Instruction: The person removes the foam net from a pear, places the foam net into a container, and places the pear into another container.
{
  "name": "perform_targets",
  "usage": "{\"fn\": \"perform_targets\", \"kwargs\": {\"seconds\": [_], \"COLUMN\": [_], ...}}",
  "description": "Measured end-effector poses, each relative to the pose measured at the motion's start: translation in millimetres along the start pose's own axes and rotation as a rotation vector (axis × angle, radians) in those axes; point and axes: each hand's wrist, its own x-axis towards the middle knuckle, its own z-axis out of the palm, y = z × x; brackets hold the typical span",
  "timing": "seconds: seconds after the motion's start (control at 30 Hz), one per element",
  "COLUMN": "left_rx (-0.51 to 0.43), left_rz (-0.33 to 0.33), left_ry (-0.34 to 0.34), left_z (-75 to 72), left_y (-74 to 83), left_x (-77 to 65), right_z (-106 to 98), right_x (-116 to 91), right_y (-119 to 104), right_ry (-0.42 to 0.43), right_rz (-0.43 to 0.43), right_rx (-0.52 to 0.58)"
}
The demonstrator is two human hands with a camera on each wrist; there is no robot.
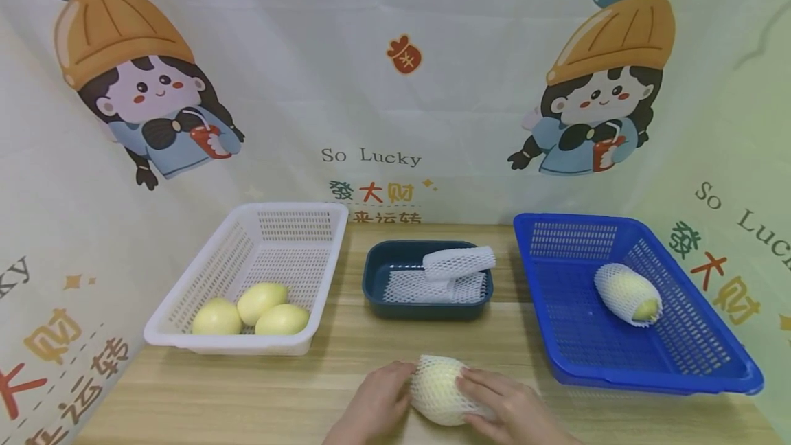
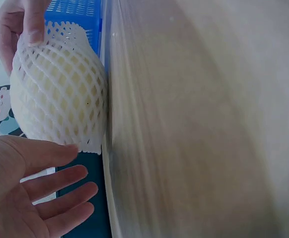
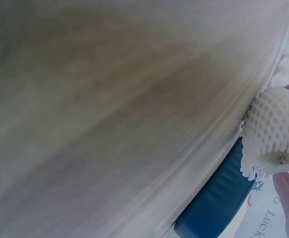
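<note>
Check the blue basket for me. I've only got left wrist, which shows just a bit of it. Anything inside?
Observer: Yes, the head view shows one netted fruit lying in the blue basket.

Operator: Any fruit without nets?

Observer: Three bare yellow fruits sit together in the white basket, per the head view.

Operator: Is the held one fully covered?

Observer: No. In the right wrist view, the held fruit has a bare end showing at the opening of its foam net.
</note>
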Motion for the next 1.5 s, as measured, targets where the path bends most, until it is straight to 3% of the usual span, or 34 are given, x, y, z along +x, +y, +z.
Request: {"fn": "perform_targets", "kwargs": {"seconds": [0.37, 0.7, 0.97, 1.2, 1.5], "left_rx": [-0.008, -0.091, -0.059, -0.026, 0.027], "left_rz": [0.041, 0.071, 0.158, 0.113, 0.139], "left_ry": [0.023, -0.106, -0.119, -0.169, -0.094], "left_z": [3.0, -0.5, 6.5, 11.7, 15.3], "left_y": [-4.4, -0.5, 8.5, 14.6, 17.1], "left_x": [5.8, 4.9, 7.2, 10.0, 12.1], "right_z": [0.9, 1.3, 1.8, 1.3, -0.1], "right_x": [-0.7, 1.6, 2.6, 1.6, 0.1], "right_y": [-3.6, -0.3, -0.1, 0.6, 1.0], "right_ry": [-0.036, 0.031, 0.072, 0.055, 0.058], "right_rz": [0.095, 0.028, -0.036, -0.041, -0.042], "right_rx": [-0.037, 0.022, 0.064, 0.055, 0.041]}}
